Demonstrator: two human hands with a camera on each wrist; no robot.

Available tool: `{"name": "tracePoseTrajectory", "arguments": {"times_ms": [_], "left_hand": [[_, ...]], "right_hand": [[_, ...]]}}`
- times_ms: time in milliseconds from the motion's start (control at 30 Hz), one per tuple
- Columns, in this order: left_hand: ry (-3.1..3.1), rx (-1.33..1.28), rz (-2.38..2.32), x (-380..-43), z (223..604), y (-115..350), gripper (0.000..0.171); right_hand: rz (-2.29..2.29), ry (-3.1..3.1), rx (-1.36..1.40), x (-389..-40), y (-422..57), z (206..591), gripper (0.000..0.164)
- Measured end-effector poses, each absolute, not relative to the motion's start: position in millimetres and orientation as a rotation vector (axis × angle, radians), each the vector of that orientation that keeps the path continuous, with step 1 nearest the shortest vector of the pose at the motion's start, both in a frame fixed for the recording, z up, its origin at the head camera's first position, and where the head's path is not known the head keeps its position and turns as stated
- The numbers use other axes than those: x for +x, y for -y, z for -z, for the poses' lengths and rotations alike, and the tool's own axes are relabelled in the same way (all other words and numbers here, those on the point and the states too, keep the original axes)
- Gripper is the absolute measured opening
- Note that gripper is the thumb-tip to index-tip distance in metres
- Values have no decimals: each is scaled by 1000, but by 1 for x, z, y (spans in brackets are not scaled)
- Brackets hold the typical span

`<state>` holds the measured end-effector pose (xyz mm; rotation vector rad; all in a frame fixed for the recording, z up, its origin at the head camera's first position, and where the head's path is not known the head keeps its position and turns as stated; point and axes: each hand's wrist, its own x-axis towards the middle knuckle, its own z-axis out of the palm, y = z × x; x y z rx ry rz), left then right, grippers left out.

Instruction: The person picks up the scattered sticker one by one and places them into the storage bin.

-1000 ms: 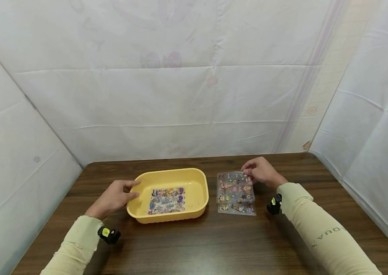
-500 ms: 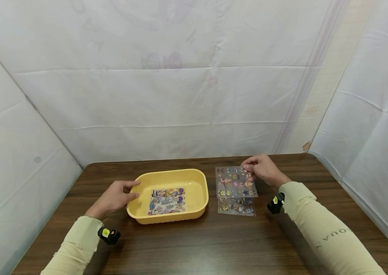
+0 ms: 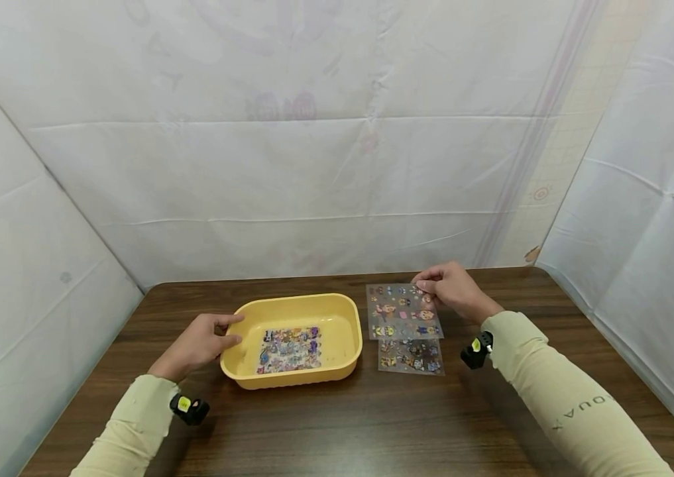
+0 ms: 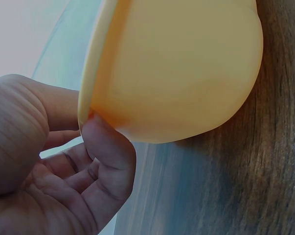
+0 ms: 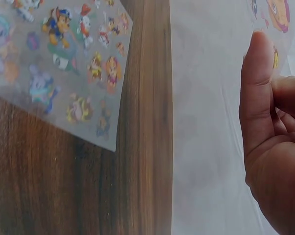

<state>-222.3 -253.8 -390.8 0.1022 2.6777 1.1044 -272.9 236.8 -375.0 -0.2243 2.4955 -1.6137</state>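
ideally, the right hand [image 3: 454, 289], pinching a sticker sheet [image 3: 403, 310] near the counter's [image 3: 337, 430] far edge, should carry it level; the left hand [image 3: 196, 341] grips the tub [image 3: 296, 378].

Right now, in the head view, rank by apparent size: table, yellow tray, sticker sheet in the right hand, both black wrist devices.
1. Table
2. Yellow tray
3. Sticker sheet in the right hand
4. Left wrist device and right wrist device: too alike to rank

Dark letters [image 3: 584, 405], seemingly "QUA" and "X", mark the right sleeve [image 3: 569, 387]
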Motion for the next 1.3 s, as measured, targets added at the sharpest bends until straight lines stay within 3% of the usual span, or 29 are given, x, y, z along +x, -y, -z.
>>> {"name": "tracePoseTrajectory", "arguments": {"times_ms": [1300], "left_hand": [[-2686,139,-1115,-219,388,254,52]], "right_hand": [[1586,-2396,-357,-278,-170,367,26]]}}
